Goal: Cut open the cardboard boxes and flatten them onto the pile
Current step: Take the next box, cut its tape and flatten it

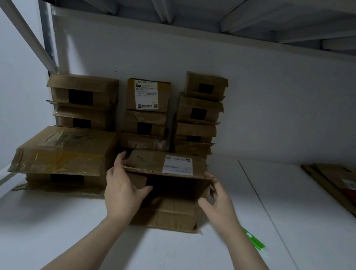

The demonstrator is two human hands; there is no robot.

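An opened brown cardboard box (166,213) lies on the white shelf in front of me, its open side facing me and a white label on its top face. My left hand (124,187) grips the box's left edge, thumb reaching into the opening. My right hand (220,199) holds the right edge, fingers curled over the corner. A green and white cutter (253,240) lies on the shelf just right of my right forearm. A pile of flattened cardboard (351,190) lies at the far right.
Sealed boxes stand in stacks (199,115) against the back wall, with a larger taped box (63,153) at the left. Another shelf board runs overhead. A seam (274,226) divides the white shelf surface.
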